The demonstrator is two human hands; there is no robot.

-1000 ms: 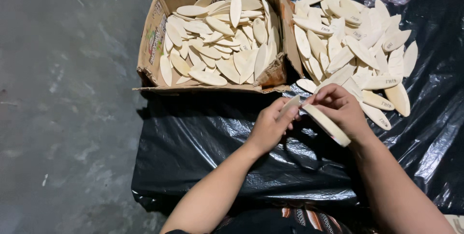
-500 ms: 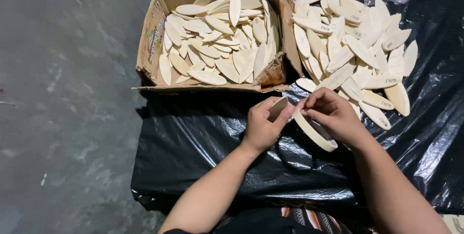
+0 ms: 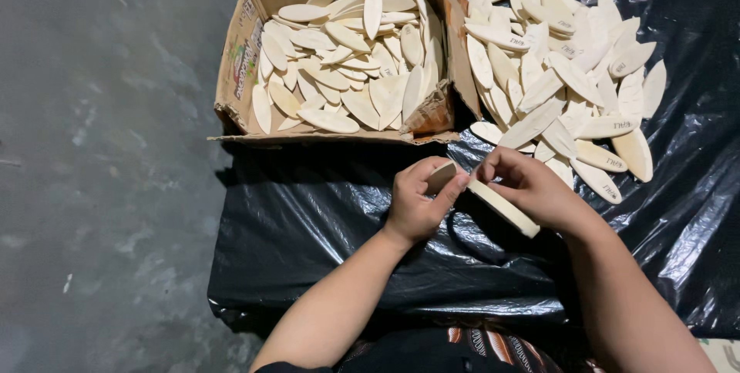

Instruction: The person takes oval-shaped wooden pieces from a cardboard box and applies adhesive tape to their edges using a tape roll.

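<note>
Tape roll (image 3: 502, 207) edge-on, right hand (image 3: 532, 188) covering part

Both forearms bare, reaching up from the lower edge and converging toward the middle, wrists slightly bent inward. Left hand (image 3: 416, 202) curled, knuckles upward, thumb stretched toward the right and pressed against the forefinger in a pinch. Right hand (image 3: 532, 186) just beside it, fingertips almost meeting the left thumb, fingers (image 3: 499, 163) bent and bunched at the tips in a closed grip, back of the hand turned to the camera.
</note>
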